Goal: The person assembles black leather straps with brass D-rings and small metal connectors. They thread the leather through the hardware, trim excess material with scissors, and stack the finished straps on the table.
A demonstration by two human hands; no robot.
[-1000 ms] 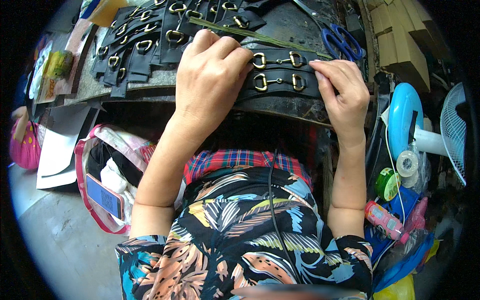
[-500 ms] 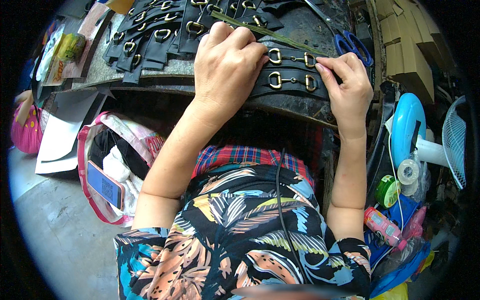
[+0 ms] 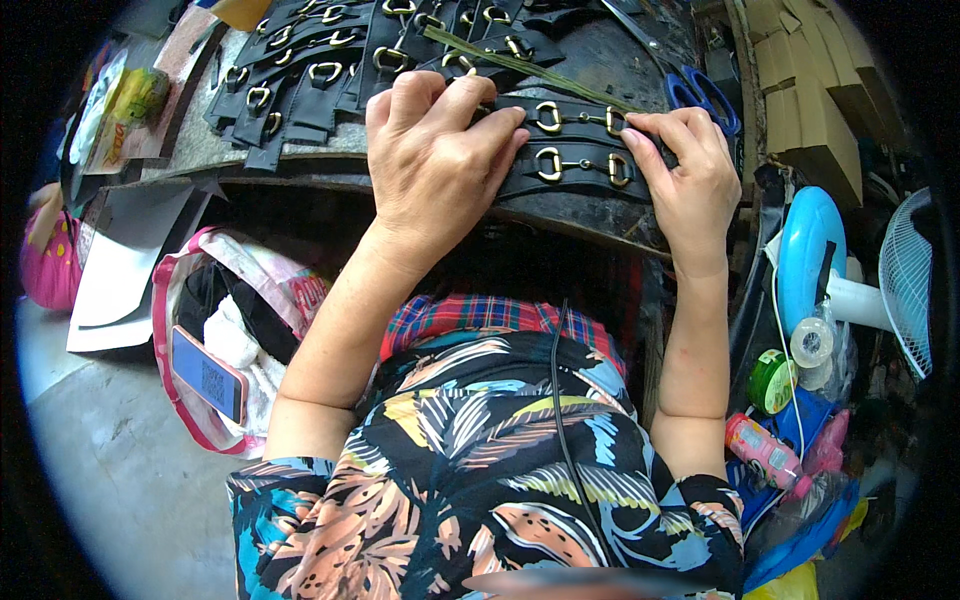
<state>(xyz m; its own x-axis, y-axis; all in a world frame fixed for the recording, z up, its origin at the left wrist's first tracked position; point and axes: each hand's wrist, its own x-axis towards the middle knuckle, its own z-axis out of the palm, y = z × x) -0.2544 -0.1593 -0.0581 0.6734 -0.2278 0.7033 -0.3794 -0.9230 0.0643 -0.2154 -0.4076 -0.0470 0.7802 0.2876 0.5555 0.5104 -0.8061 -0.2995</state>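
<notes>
My left hand (image 3: 435, 160) lies flat, fingers spread, pressing down on the left end of two black leather straps (image 3: 575, 180) with brass ring buckles (image 3: 548, 162) at the front of the dark worktable (image 3: 600, 215). My right hand (image 3: 685, 170) presses its fingertips on the right end of the same straps. Both palms face down; neither lifts anything. A thin green stick (image 3: 530, 68) lies diagonally just beyond the straps.
Several more black buckle straps (image 3: 320, 70) are laid in rows at the back left. Blue-handled scissors (image 3: 705, 95) and cardboard pieces (image 3: 805, 100) lie at the right. A fan (image 3: 880, 280), tape rolls (image 3: 790, 365), a bag with a phone (image 3: 208, 372) sit below.
The view has shifted slightly, so the table sits higher in the picture. Both hands stay pressed on the same straps, the left one sliding a little rightward.
</notes>
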